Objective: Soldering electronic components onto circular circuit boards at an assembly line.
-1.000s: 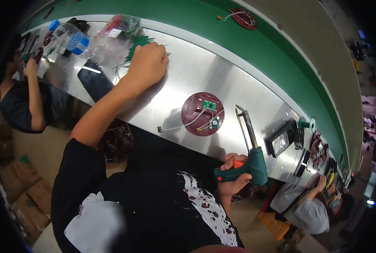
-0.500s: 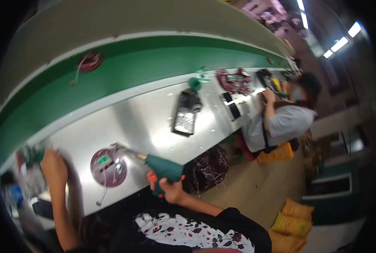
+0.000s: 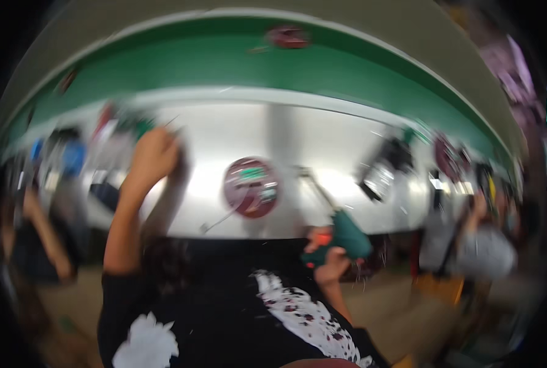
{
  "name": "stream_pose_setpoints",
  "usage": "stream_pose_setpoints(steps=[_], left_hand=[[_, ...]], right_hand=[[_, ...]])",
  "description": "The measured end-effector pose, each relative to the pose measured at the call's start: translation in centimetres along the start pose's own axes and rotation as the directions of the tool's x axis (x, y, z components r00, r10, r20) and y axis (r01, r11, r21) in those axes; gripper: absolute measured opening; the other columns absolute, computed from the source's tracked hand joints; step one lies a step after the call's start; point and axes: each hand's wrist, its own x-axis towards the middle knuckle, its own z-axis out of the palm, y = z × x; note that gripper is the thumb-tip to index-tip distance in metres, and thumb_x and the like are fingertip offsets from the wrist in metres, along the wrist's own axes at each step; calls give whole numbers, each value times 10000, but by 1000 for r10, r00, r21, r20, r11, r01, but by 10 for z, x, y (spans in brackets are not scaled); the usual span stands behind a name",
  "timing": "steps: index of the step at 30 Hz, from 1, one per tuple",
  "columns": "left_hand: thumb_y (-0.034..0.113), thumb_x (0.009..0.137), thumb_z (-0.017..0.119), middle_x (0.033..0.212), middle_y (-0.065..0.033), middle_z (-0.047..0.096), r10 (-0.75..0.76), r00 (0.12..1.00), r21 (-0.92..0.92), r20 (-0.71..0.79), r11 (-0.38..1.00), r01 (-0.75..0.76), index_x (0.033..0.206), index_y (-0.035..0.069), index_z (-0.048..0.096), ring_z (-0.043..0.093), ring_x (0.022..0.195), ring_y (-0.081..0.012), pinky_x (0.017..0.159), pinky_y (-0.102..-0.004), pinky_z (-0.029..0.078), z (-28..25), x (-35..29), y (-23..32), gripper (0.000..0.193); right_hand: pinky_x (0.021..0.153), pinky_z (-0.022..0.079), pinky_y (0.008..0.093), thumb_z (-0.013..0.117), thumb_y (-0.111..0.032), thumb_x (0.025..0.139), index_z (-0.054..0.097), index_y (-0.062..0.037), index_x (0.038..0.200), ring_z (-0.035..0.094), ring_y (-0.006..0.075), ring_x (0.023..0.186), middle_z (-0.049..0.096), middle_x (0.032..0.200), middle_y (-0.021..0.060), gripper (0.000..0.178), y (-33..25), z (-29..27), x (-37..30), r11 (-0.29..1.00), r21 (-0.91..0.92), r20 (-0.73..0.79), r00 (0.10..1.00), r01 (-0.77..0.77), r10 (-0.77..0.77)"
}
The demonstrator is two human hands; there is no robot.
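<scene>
My left hand [image 3: 154,153] is reached out over the bench at the left, its fingers closed together beside a blurred green item [image 3: 143,127]. Whatever is in those fingers is too smeared to make out. In my right hand [image 3: 332,260] is a dark green power screwdriver [image 3: 350,236] with an orange-red trigger area, gripped low near the bench's front edge. Its long thin bit points up and left, right of a round maroon plate [image 3: 237,199]. That plate lies flat between my hands, carrying a green part [image 3: 251,173] and a white wire [image 3: 221,219] that trails toward the bench edge.
On the metal bench [image 3: 215,132] at the right lies a black tray-like item with a shiny wrapping [image 3: 379,178]. More maroon plates [image 3: 448,156] sit beyond it. Another maroon piece [image 3: 289,37] is on the green back ledge. People work at both sides: a grey sleeve [image 3: 485,251] and a forearm [image 3: 46,230].
The view has swung left, bringing a second person into sight. The screwdriver's tip has moved right, away from the maroon plate. My left hand stays by the green item.
</scene>
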Motion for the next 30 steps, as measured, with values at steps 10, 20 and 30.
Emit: stream_pose_setpoints(steps=[10, 20, 30], left_hand=[[159, 881, 607, 854, -229, 705, -227, 973, -58, -49, 973, 225, 816, -9, 673, 682, 854, -429, 786, -526, 525, -33, -19, 28, 191], [110, 872, 590, 866, -277, 698, -105, 992, 33, -74, 994, 108, 852, -60, 660, 690, 867, -438, 823, -539, 530, -4, 5, 18, 185], [87, 898, 588, 851, -235, 674, 68, 996, 198, -64, 979, -54, 863, -45, 618, 654, 842, -422, 788, -503, 493, -1, 10, 19, 140]], right_hand=[[663, 482, 267, 504, -640, 1008, 527, 49, 1149, 574, 189, 768, 551, 771, 97, 704, 3, 8, 8, 996, 84, 65, 998, 17, -23], [661, 476, 249, 514, -625, 1012, 525, 48, 1153, 562, 181, 739, 548, 774, 99, 688, 0, 16, 3, 999, 49, 43, 999, 4, -6], [653, 475, 251, 511, -616, 1018, 522, 45, 1153, 565, 176, 731, 555, 787, 110, 675, 2, 20, 7, 999, 49, 35, 999, 2, -4]])
